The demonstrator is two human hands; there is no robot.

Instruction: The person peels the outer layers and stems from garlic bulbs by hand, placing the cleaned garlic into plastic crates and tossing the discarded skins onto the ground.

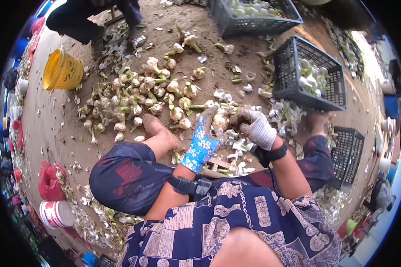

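My left hand [205, 135], in a blue flowered glove with bare-looking dirty fingertips, is closed at the side of a garlic bulb [220, 121] in front of me. Close on its right is my right hand [255, 127], in a greyish-white knit glove, its fingers curled in; whatever they may grip is hidden. White garlic skins [241, 146] litter the ground below the hands. A heap of untrimmed garlic bulbs [133, 91] with stems and roots spreads over the soil ahead and to the left.
Cleaned white bulbs lie in a dark plastic crate [286, 91] at right and another crate [254, 27] at the top. A third crate [353, 149] is beside my right leg. A yellow bucket [63, 70], a red-striped white bucket [57, 214] and a red sack [50, 182] are at left. Another person [87, 20] sits ahead.
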